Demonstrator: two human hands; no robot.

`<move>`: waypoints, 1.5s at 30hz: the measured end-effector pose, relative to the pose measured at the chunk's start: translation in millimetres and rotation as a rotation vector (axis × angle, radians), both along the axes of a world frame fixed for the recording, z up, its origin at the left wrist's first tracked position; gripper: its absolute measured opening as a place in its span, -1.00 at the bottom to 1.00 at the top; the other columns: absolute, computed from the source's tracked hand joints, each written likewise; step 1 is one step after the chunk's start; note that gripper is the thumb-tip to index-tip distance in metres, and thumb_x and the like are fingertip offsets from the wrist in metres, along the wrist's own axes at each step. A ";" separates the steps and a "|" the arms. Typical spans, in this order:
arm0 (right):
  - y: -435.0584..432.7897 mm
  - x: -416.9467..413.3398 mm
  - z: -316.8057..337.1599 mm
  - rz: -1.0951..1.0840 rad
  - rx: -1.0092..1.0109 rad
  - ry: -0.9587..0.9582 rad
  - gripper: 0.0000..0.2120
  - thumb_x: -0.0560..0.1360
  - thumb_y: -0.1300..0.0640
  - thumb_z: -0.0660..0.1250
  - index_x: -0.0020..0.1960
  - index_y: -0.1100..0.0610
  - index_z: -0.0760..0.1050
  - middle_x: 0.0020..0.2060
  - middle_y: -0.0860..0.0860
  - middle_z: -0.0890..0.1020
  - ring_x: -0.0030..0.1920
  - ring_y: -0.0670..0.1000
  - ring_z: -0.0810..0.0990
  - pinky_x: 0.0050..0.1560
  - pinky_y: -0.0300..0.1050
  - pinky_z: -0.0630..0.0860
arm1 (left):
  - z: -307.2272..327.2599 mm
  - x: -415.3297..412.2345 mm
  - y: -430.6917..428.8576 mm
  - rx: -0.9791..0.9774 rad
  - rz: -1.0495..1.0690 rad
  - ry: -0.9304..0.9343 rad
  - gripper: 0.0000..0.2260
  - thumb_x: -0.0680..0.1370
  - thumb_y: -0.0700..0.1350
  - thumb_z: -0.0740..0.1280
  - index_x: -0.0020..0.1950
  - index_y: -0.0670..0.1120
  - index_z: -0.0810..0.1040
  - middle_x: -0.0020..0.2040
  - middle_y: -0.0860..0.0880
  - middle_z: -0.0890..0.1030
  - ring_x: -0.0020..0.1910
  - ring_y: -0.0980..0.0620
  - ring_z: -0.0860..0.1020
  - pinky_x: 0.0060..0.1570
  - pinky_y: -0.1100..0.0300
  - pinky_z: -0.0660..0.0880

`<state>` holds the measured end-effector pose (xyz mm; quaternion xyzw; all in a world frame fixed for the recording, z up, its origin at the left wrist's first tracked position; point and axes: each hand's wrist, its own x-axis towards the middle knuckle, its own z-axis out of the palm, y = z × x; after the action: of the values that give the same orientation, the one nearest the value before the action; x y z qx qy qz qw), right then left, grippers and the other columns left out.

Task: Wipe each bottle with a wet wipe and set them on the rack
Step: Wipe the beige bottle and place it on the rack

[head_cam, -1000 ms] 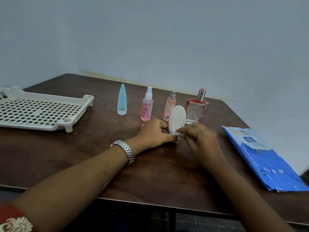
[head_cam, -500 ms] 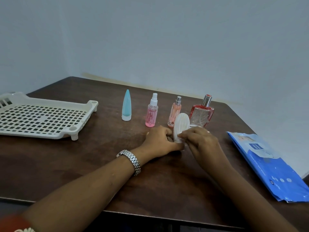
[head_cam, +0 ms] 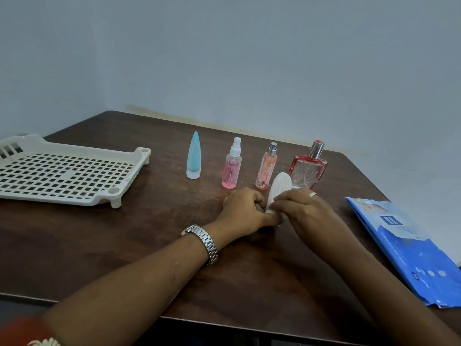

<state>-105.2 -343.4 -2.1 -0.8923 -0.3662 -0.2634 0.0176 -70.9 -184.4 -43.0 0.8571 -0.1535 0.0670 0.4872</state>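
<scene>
Two hands meet at the middle of the dark wooden table (head_cam: pixel 124 245), both on one white bottle (head_cam: pixel 280 187). It is an oval, ribbed thing, standing on end and tilted a little to the right. The left hand (head_cam: pixel 245 212) has its fingers curled round the bottle's lower end from the left. The right hand (head_cam: pixel 303 211) pinches the same lower end from the right with its fingertips. The upper half of the bottle rises clear above both hands. I cannot tell whether a wipe is tucked between the fingers.

Just beyond the hands four more bottles stand upright in a row. From left to right they are a teal tube (head_cam: pixel 193 156), a pink spray bottle (head_cam: pixel 232 166), a slim peach bottle (head_cam: pixel 267 168) and a square red bottle (head_cam: pixel 308 168). The white bottle's top overlaps the red one from where the camera looks.

The cream rack (head_cam: pixel 62 171) sits well apart at the far left. A blue pack of wipes (head_cam: pixel 404 248) lies flat at the right edge. A metal watch (head_cam: pixel 203 242) is on the left wrist and a ring (head_cam: pixel 312 195) on the right hand.
</scene>
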 end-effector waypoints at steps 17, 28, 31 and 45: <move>15.5 -2.7 7.9 -0.013 -0.055 -0.041 -0.76 0.21 0.30 0.42 -0.12 0.17 0.65 -0.18 0.06 0.66 -0.25 0.06 0.64 -0.25 -0.14 0.57 | 1.5 -2.7 1.3 -0.013 0.016 -0.069 -0.73 0.28 -0.05 0.58 -0.33 -0.17 0.55 -0.37 -0.08 0.58 -0.41 0.09 0.48 -0.35 0.15 0.45; 24.9 -2.7 9.2 -0.195 -0.160 -0.016 -0.60 0.01 0.35 0.60 -0.17 0.20 0.64 -0.21 0.10 0.64 -0.25 0.14 0.61 -0.34 -0.03 0.58 | -0.5 0.2 1.0 0.053 0.016 -0.131 -0.75 0.28 -0.01 0.55 -0.33 -0.11 0.54 -0.33 -0.04 0.59 -0.28 -0.03 0.53 -0.23 0.06 0.49; 33.1 -12.2 -3.4 -0.185 -0.292 0.002 -0.77 0.30 0.39 0.33 -0.07 0.26 0.62 -0.13 0.16 0.62 -0.17 0.21 0.59 -0.31 0.04 0.59 | -4.1 0.9 0.9 0.083 0.008 -0.194 -0.93 0.36 -0.14 0.40 -0.30 -0.11 0.58 -0.30 -0.10 0.63 -0.24 -0.11 0.55 -0.25 0.07 0.47; 44.2 -20.9 -6.6 -0.362 -0.478 0.011 -0.60 0.37 0.38 -0.01 -0.11 0.31 0.60 -0.16 0.19 0.58 -0.15 0.27 0.53 -0.26 0.02 0.52 | -4.9 -3.1 -1.2 0.102 0.014 -0.272 -0.91 0.42 -0.21 0.32 -0.29 -0.11 0.56 -0.28 -0.14 0.63 -0.25 -0.14 0.51 -0.20 0.07 0.41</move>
<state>-126.2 -299.2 -8.6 -0.9233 -0.2528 -0.1637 -0.2383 -74.0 -185.6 -48.0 0.8648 -0.2152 0.1781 0.4173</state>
